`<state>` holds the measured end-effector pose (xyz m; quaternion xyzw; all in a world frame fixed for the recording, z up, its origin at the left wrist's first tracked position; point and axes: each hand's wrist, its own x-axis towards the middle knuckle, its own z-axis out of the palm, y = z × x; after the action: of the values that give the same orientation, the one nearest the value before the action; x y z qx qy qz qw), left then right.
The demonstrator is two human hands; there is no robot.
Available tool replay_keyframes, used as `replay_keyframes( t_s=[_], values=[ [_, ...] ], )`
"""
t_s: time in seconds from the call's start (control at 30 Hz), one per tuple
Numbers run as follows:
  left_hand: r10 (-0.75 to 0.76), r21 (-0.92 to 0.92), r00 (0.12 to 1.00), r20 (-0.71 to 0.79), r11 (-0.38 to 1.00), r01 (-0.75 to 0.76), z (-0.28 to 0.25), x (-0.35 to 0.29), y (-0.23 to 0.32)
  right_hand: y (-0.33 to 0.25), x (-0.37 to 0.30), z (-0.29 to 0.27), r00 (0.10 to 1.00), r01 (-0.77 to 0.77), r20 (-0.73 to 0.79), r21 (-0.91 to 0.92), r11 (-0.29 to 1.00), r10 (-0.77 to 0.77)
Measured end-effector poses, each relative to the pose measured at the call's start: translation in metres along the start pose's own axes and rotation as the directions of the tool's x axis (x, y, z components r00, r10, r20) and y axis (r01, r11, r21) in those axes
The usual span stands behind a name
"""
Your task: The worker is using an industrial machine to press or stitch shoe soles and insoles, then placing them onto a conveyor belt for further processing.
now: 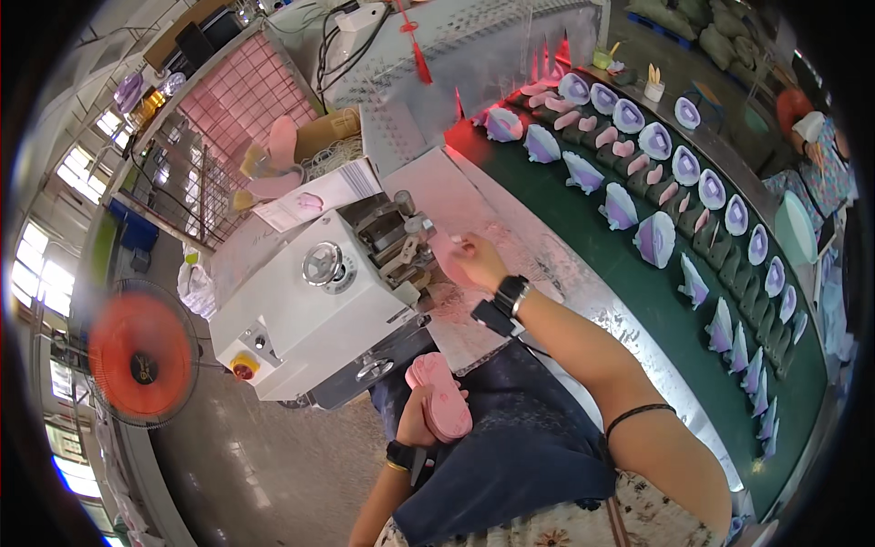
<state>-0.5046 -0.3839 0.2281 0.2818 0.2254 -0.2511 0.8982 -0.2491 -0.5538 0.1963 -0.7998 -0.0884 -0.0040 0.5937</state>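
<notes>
In my left hand [416, 417] is a small stack of pink shoe soles [442, 401], held over my dark apron [510, 419] with the fingers wrapped round its edge. My right hand [481, 264] reaches to the working end of a white bench machine [310, 283]. Its fingers are closed on a single pink sole [450, 263], beside the machine's metal head [401, 242]. Part of that sole is hidden by the fingers. Pink dust lies on the worktop [474, 210] around it.
On the right, a green conveyor belt [592, 228] carries rows of purple-and-white shoe uppers [654, 239] and pink soles. An orange fan [141, 356] stands at left. Beyond the machine are a white box [319, 196] and loose soles [282, 141]. Another person [811, 155] is at far right.
</notes>
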Motion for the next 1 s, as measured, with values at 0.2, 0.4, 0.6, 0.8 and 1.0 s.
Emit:
replay_keyframes(
  t_s=[0.2, 0.4, 0.6, 0.8, 1.0],
  values=[
    [0.030, 0.007, 0.999, 0.037, 1.000, -0.030, -0.009, -0.010, -0.003, -0.047, 0.005, -0.009, 0.958, 0.087, -0.180, -0.559, 0.825, -0.223],
    [0.080, 0.083, 0.994, 0.074, 0.993, -0.086, -0.011, -0.022, -0.001, -0.017, 0.028, -0.021, 0.928, 0.215, -0.101, -0.637, 0.740, -0.357],
    [0.051, 0.136, 0.997, 0.053, 0.989, -0.058, 0.001, -0.020, 0.010, 0.033, 0.072, 0.029, 0.960, -0.171, -0.236, -0.069, 0.983, 0.150],
    [0.202, 0.462, 0.970, -0.134, 0.879, -0.119, -0.042, -0.002, -0.009, 0.004, 0.034, -0.081, 0.916, -0.039, -0.366, 0.323, 0.946, 0.163],
    [-0.028, 0.237, 0.993, -0.112, 0.970, 0.055, 0.039, 0.018, -0.027, 0.116, -0.086, -0.352, 0.604, -0.227, -0.789, -0.038, 0.973, 0.110]
  ],
)
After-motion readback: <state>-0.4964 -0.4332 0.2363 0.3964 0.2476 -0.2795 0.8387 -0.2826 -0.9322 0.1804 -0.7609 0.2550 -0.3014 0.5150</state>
